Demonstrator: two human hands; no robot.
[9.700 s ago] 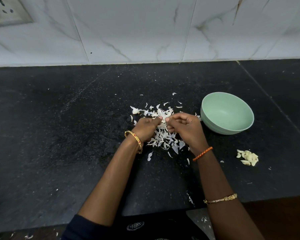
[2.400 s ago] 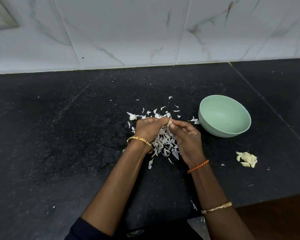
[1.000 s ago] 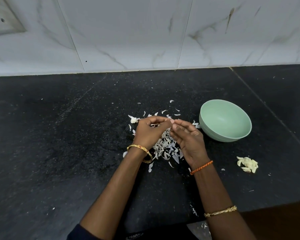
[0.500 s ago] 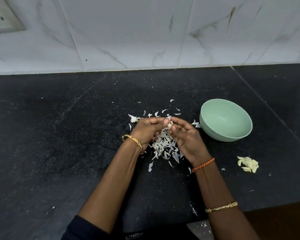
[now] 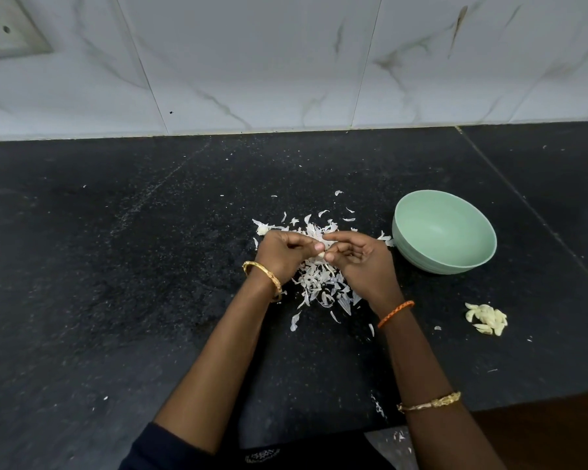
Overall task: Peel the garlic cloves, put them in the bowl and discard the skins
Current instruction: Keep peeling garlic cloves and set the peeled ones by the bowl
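My left hand (image 5: 284, 254) and my right hand (image 5: 360, 259) meet over a heap of white garlic skins (image 5: 319, 283) on the black counter. Between their fingertips they pinch one small garlic clove (image 5: 320, 253), mostly hidden by the fingers. A pale green bowl (image 5: 443, 232) stands just right of my right hand, and nothing shows inside it. A small pile of peeled cloves (image 5: 486, 318) lies on the counter in front of the bowl, to the right of my right forearm.
Loose skin flakes are scattered around the heap and near the counter's front edge (image 5: 377, 407). A white marble-look tiled wall (image 5: 286, 62) rises behind the counter, with a switch plate (image 5: 7, 32) at the upper left.
Both hands stay over the skin heap, working the same clove. Their fingertips have shifted slightly. The bowl and the peeled pile have not moved.
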